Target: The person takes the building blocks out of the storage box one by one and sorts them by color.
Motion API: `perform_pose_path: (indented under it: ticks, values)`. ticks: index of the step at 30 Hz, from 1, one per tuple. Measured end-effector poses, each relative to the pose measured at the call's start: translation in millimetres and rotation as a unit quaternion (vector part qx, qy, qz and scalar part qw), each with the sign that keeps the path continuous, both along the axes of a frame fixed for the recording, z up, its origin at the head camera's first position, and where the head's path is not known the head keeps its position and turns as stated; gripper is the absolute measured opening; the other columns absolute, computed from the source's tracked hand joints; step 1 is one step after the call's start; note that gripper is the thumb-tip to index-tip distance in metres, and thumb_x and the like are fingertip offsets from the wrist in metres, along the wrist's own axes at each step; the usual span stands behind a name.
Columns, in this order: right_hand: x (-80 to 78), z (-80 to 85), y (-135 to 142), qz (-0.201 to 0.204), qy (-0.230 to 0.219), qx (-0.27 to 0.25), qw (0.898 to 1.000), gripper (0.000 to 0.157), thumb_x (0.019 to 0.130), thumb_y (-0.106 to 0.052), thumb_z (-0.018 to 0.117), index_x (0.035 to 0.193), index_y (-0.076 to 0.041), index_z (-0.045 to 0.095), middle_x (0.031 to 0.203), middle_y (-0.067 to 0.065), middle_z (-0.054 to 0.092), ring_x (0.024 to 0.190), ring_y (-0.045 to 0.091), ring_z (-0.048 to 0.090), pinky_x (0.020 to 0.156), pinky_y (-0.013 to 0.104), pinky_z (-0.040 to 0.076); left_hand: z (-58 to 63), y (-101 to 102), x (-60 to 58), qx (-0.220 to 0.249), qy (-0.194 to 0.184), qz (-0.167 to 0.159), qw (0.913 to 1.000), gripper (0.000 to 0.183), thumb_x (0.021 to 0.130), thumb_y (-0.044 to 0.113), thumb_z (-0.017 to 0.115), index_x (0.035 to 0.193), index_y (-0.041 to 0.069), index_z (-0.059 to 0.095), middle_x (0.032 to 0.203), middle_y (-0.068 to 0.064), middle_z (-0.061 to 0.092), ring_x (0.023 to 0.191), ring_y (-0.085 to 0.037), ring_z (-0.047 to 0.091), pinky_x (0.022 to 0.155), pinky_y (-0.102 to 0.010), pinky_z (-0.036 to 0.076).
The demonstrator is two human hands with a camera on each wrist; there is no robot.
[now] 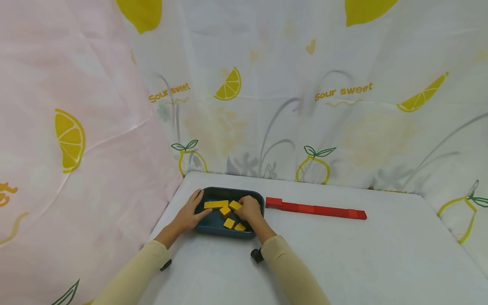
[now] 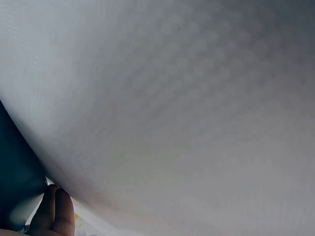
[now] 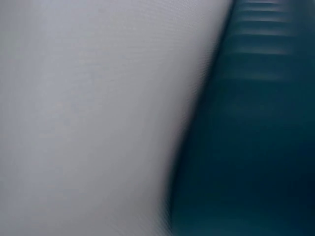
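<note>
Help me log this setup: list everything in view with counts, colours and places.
table: 1, white, foreground
tray: 1, dark teal, on the table
yellow blocks: at least 5, yellow, in the tray
red blocks: count unclear, red, row right of tray
lemon-print cloth: count unclear, white and pink, behind and left
black objects: 2, black, lower centre
sleeves: 2, cream, bottom
left grip: 1, bare, on the tray's left rim
right grip: 1, bare, in the tray at a yellow block

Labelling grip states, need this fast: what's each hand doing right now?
Left hand: closed on the tray, at its left rim.
Right hand: closed, apparently pinching a yellow block.
</note>
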State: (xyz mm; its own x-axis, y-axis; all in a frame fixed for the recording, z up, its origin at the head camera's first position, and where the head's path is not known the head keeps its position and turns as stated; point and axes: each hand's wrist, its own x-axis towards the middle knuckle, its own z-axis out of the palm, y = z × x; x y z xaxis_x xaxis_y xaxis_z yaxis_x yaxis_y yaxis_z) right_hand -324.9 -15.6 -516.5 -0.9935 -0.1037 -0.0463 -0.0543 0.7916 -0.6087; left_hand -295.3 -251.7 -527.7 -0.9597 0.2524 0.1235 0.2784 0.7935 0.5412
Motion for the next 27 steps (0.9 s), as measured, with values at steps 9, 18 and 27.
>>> perform_pose_path:
  ticks: [9,18,27]
  values:
    - [2.5,2.4,2.4,0.029,0.027,-0.074,0.996,0.031,0.077,-0.019,0.074,0.106,-0.009,0.07,0.109,0.008,0.063,0.094,0.021,0.055,0.087,0.036,0.048,2.3,1.6,1.4,0.003,0.004,0.001,1.0,0.088,0.086,0.061,0.048,0.149,0.009,0.014,0.155,-0.013,0.01,0.14,-0.036,0.018,0.108,-0.058,0.022]
    - [3.8,4.9,2.8,0.054,0.057,-0.121,0.99,0.032,0.08,-0.022,0.072,0.11,-0.014,0.069,0.11,0.009,0.058,0.097,0.022,0.052,0.089,0.038,0.046,5.5,2.6,1.5,0.001,-0.009,0.011,0.9999,0.085,0.087,0.058,0.049,0.149,0.011,0.014,0.155,-0.011,0.009,0.14,-0.035,0.017,0.108,-0.057,0.021]
    - [3.0,2.5,2.7,0.077,0.068,-0.122,0.987,0.032,0.081,-0.024,0.071,0.112,-0.015,0.068,0.113,0.006,0.058,0.1,0.021,0.054,0.091,0.036,0.046,2.7,1.6,0.8,-0.004,-0.015,0.012,0.9998,0.088,0.086,0.062,0.046,0.149,0.013,0.012,0.156,-0.011,0.008,0.14,-0.035,0.017,0.109,-0.057,0.021]
